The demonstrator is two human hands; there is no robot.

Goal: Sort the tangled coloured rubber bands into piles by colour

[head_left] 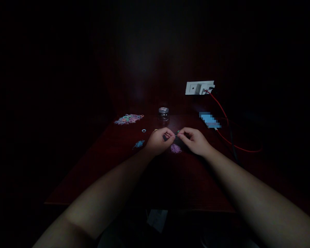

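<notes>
Over the dark red table, my left hand and my right hand meet with their fingertips almost touching. Each pinches an end of a thin, pale elastic band stretched in the small gap between them. Just below lies a heap of purple elastic bands. To the left of my left hand are a small blue bunch of bands and a single pale blue band. A green band and a yellowish one peek out behind my hands, mostly hidden.
A larger pile of mixed coloured bands lies at the back left. Behind my hands stands a clear lidded jar. At the right, a phone is connected by a red cable to a charger in the wall socket.
</notes>
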